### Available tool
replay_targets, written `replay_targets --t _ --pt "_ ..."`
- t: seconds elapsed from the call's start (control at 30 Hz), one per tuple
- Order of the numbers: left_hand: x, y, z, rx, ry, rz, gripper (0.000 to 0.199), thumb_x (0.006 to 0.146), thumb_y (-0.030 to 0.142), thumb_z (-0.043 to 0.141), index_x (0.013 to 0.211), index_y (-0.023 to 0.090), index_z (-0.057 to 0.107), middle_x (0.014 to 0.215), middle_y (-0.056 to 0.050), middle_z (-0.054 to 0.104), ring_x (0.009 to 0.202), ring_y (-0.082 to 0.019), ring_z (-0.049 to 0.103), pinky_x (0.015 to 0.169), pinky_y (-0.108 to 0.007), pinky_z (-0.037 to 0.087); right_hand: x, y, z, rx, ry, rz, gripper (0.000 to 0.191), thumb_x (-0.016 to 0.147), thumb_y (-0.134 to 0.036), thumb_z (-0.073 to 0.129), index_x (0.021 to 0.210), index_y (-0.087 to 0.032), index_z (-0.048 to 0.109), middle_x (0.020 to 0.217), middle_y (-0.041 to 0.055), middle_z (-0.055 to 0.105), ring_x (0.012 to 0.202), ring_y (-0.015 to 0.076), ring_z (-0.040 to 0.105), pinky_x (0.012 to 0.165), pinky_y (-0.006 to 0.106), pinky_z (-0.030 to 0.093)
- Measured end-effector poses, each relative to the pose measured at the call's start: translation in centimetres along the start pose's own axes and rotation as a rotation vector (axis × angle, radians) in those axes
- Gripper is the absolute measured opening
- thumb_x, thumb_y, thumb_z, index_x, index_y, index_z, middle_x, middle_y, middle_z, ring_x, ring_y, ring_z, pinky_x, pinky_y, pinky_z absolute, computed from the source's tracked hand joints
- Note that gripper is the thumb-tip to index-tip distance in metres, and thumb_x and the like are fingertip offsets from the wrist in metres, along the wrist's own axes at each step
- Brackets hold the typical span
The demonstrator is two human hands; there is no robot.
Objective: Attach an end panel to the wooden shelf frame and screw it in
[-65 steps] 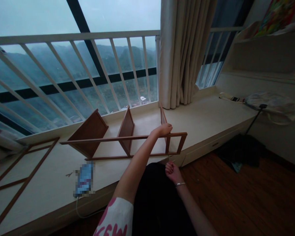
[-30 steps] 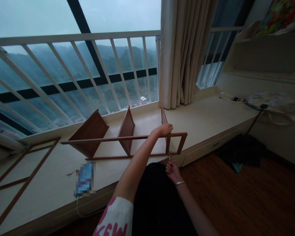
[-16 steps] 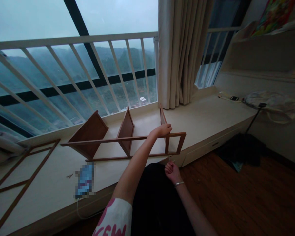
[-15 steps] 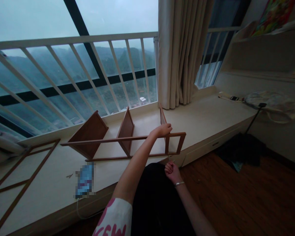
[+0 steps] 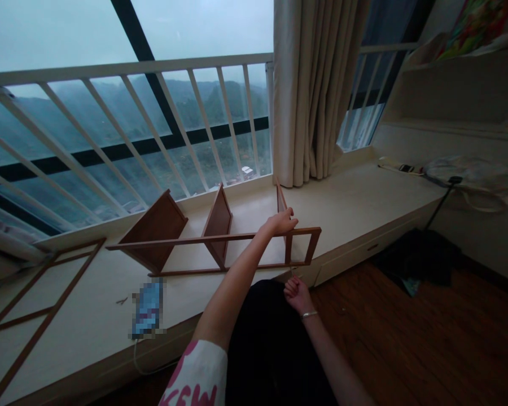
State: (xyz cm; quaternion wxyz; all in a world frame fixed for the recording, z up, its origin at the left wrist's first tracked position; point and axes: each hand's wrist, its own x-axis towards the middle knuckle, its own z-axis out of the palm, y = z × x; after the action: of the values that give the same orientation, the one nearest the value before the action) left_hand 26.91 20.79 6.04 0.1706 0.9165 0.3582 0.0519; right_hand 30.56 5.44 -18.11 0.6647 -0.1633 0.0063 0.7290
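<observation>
A brown wooden shelf frame [image 5: 173, 243] with three cross boards lies on its side on the white window ledge [image 5: 342, 208]. My left hand [image 5: 283, 221] reaches over the upper rail and grips the frame near its right-hand board [image 5: 281, 197]. Below the frame's right end is my right hand [image 5: 295, 291], its fingers curled closed around something thin that I cannot make out. A bracelet [image 5: 309, 314] circles the right wrist.
A second brown frame [image 5: 51, 311] lies flat at the left. Near it is a blurred blue object [image 5: 148, 310] with a white cable. Beige curtain [image 5: 309, 96] and white railing [image 5: 211, 127] stand behind. A dark bundle [image 5: 419, 256] rests on the floor.
The fingers of my left hand have shifted, with the index finger lifted slightly. My right hand and the wooden frame have stayed in place.
</observation>
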Motion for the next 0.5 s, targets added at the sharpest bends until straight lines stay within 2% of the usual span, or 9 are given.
replay_targets --t 0.27,0.37,0.5 --pt "0.2 0.1 -0.1 -0.053 -0.074 0.026 0.028 0.078 0.031 0.030 0.097 0.013 0.041 0.093 -0.009 0.057 0.079 -0.017 0.053 0.069 -0.027 0.038 0.7 1.4 0.9 0.119 0.037 -0.300 0.033 0.076 -0.009 0.032 0.047 -0.018 0.019 0.038 -0.0069 0.018 0.032 0.0056 0.019 0.034 0.018 0.019" --pt "0.2 0.0 -0.1 -0.065 -0.077 0.028 0.027 0.078 0.031 0.030 0.096 0.014 0.040 0.092 -0.009 0.057 0.078 -0.016 0.052 0.068 -0.027 0.038 0.8 1.6 0.9 0.115 0.007 -0.317 0.033 0.075 -0.009 0.033 0.048 -0.018 0.018 0.038 -0.0069 0.017 0.033 0.0054 0.019 0.034 0.018 0.019" --pt "0.2 -0.2 0.0 -0.070 -0.070 0.041 0.025 0.078 0.031 0.030 0.094 0.015 0.040 0.090 -0.008 0.057 0.076 -0.017 0.052 0.067 -0.027 0.038 0.6 1.5 0.6 0.130 -0.023 -0.249 0.032 0.078 -0.013 0.033 0.048 -0.018 0.021 0.038 -0.0075 0.017 0.032 0.0053 0.018 0.033 0.018 0.018"
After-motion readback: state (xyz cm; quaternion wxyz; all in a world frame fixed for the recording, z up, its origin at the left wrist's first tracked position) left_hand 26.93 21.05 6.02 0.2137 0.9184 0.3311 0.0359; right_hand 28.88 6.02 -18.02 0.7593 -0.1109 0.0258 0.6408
